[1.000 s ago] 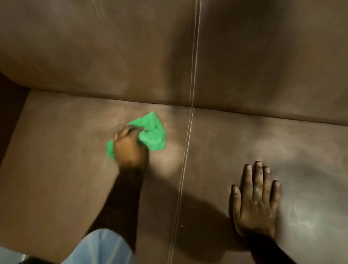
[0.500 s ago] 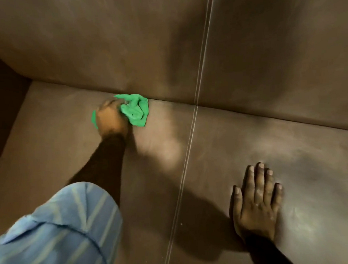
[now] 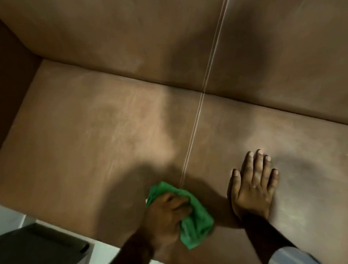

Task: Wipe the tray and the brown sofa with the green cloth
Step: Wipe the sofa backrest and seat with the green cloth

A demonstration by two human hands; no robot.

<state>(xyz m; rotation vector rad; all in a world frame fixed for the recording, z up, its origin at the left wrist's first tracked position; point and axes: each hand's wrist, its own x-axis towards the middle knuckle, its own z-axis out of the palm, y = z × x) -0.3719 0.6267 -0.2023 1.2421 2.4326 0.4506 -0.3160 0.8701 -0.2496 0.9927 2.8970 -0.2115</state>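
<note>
The brown sofa (image 3: 98, 124) fills most of the view, its seat split by a pale seam. My left hand (image 3: 166, 217) is closed on the bunched green cloth (image 3: 195, 221), pressing it on the seat near the front edge, just left of the seam. My right hand (image 3: 253, 186) lies flat on the right seat cushion, fingers spread, holding nothing. No tray is in view.
The sofa's backrest (image 3: 133, 31) rises at the top and its left armrest (image 3: 3, 86) closes the left side. A dark flat object (image 3: 33, 257) sits on the pale floor (image 3: 4, 216) below the seat's front edge.
My left hand has dragged the green cloth from the back of the seat, near the backrest, toward the front edge by the seam. My right hand stays planted on the right cushion.
</note>
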